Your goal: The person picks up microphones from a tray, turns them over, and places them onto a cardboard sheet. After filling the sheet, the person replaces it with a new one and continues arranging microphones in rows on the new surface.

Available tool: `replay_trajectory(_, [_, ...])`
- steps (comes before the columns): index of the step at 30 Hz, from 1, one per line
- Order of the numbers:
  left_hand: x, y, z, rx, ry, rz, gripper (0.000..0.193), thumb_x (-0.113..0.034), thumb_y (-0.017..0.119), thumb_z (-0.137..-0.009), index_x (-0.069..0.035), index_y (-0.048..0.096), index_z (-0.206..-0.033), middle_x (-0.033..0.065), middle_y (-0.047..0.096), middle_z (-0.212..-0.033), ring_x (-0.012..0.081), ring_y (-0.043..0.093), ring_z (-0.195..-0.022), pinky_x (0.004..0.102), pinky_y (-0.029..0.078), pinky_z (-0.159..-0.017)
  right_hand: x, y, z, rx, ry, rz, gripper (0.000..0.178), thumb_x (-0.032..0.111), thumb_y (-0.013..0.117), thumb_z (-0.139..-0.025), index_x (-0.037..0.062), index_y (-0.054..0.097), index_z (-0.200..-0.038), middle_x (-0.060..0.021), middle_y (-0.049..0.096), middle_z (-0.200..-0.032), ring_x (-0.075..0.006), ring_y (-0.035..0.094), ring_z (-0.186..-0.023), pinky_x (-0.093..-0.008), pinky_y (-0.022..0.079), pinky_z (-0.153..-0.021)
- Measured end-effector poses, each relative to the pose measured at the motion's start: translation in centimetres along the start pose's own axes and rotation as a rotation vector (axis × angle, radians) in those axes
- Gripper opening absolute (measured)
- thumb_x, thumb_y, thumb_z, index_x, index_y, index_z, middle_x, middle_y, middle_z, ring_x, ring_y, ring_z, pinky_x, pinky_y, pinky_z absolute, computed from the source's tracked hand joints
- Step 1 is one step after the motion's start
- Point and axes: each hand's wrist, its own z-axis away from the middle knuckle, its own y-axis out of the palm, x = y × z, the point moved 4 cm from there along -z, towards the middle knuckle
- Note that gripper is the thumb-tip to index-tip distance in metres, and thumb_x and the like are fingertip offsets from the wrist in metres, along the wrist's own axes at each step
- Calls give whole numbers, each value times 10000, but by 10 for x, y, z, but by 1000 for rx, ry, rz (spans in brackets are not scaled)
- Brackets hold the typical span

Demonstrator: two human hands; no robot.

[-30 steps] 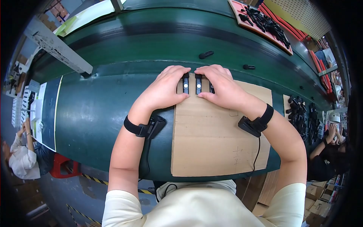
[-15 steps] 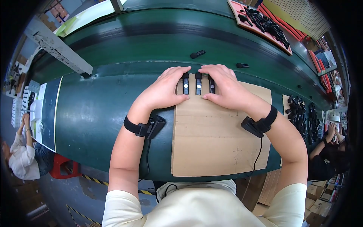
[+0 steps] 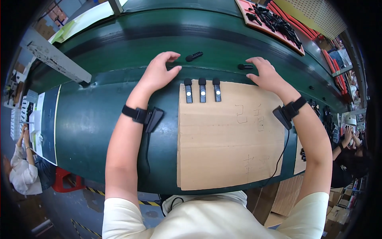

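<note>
Three small black microphones with foam heads [image 3: 203, 92] stand in a row along the far edge of a cardboard sheet [image 3: 230, 147], each with a pale round dot. My left hand [image 3: 160, 71] is raised to their left, thumb and fingers apart, beside another microphone [image 3: 194, 56] on the green belt [image 3: 159, 40]. My right hand [image 3: 266, 75] reaches over the belt, fingers and thumb spread around the left part of one more microphone [image 3: 245, 67]. It does not visibly grip it. Both wrists wear black straps with small boxes and cables.
A pink tray [image 3: 274, 26] heaped with black pieces lies at the far right, beside red strips. More black pieces [image 3: 328, 123] lie to the right. A grey metal post [image 3: 59, 61] stands at left. People sit at both ends.
Both hands have let go of the row of microphones and moved apart, left hand leftward, right hand rightward and away. The belt microphones sit slightly further left relative to the cardboard.
</note>
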Motion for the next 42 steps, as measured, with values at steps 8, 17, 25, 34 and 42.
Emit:
replay_trajectory(8, [21,17,-45,110,-64,-359,400,-235,757,-786,-14,637,-1097,143,629,-1071,254,608,-964,327,501,-876,-13,29,-31,91,80,95,413,149,669,-852,112,530,-1240,-147,544,-1224,-338,509,-1171,-418,427,-994])
replay_trajectory(17, [42,10,-52,74,-78,-401,305,-213,738,-803,6,648,-996,110,638,-964,198,597,-867,313,496,-802,-15,34,-38,68,95,44,245,106,663,-853,60,543,-1061,-158,578,-1100,-338,576,-1030,-401,473,-892])
replay_trajectory(25, [20,-10,-27,-180,-94,122,182,-146,676,-848,-6,630,-954,70,675,-903,165,630,-845,265,487,-809,-16,9,-23,-46,102,-261,253,87,657,-863,26,540,-1078,-91,632,-937,-226,635,-893,-331,511,-790])
replay_trajectory(34, [-32,-41,75,-426,-197,1021,174,-92,430,-948,-10,484,-1091,150,630,-951,246,616,-875,392,503,-874,-5,-33,110,-258,229,-1375,194,94,569,-919,28,523,-1096,-30,581,-979,-125,553,-789,-259,466,-709])
replay_trajectory(42, [-62,-13,190,-191,-266,1153,171,-104,460,-938,-14,528,-1066,75,550,-826,169,531,-710,313,483,-710,-51,14,295,-256,455,-1030,204,62,582,-922,42,557,-1123,26,517,-929,-59,462,-780,-193,374,-661])
